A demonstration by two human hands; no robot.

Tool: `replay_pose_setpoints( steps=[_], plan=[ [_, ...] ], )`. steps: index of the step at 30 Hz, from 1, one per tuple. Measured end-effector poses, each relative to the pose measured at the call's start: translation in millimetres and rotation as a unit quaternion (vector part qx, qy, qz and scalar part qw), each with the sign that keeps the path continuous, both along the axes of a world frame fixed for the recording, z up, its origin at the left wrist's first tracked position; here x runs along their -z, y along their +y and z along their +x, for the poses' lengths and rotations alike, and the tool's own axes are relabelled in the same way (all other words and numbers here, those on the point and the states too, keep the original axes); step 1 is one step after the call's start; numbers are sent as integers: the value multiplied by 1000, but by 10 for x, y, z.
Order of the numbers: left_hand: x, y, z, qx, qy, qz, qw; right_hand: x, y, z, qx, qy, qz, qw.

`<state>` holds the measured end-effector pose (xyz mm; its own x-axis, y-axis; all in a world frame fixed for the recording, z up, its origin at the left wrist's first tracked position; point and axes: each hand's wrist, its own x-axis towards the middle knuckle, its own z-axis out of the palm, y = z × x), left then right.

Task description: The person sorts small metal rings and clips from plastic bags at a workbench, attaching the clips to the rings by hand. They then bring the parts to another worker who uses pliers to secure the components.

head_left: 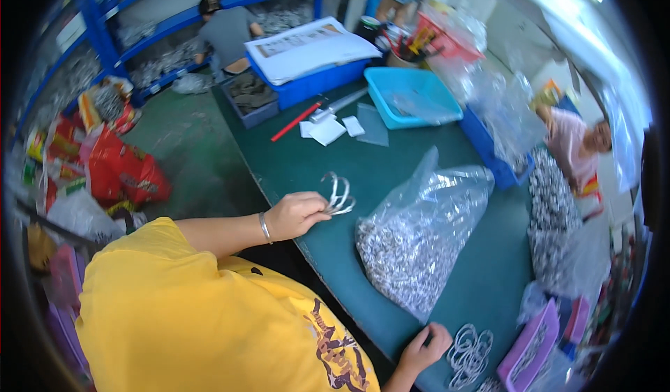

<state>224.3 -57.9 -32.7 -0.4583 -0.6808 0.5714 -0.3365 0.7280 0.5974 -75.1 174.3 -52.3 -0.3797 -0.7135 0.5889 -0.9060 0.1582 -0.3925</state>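
Observation:
My left hand (299,215) reaches over the near edge of the green table, a thin bangle on its wrist. Its fingers and thumb pinch a few silvery metal rings (340,195), which stand up from the fingertips. At the lower right, my right hand (426,346) is at the table with its fingers curled in; whatever they may hold is hidden. Close beside it lies a loose pile of similar rings (469,356). Between my hands, a little farther in, a clear plastic bag (419,245) bulges with many small silvery pieces.
Farther back are a red pen-like stick (296,121), white cards (328,131), a turquoise tray (413,121) and a blue box (310,80) topped with paper. A purple bin (530,346) stands at lower right. One person (227,32) is by the shelves, another (576,144) at right.

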Motion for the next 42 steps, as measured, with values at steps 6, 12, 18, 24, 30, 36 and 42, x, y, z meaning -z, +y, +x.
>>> replay_pose_setpoints(
  steps=[6, 12, 18, 24, 30, 36, 42],
  plan=[
    [405, 110, 60, -120, 37, -46, 991, -193, 9, 111, -58, 34, 34, 997],
    [480, 129, 81, -93, 34, -76, 992, -290, -51, 174, -120, 89, 33, 988],
    [558, 48, 50, -74, 58, -70, 993, -1002, -1043, 435, -248, 177, -82, 949],
    [578, 22, 37, -76, 75, -56, 993, -1761, -1999, 1540, -477, 244, -23, 844],
    [407, 124, 571, 8, 247, 103, 964, -2113, -2679, 2777, -601, 360, 194, 687],
    [815, 651, 3259, -330, 179, 101, 921, -1479, -3314, 3973, -717, 259, 391, 515],
    [2186, 2152, 5067, -643, -79, 416, 639, -1078, -3519, 4915, -722, 271, 432, 467]
  ],
)
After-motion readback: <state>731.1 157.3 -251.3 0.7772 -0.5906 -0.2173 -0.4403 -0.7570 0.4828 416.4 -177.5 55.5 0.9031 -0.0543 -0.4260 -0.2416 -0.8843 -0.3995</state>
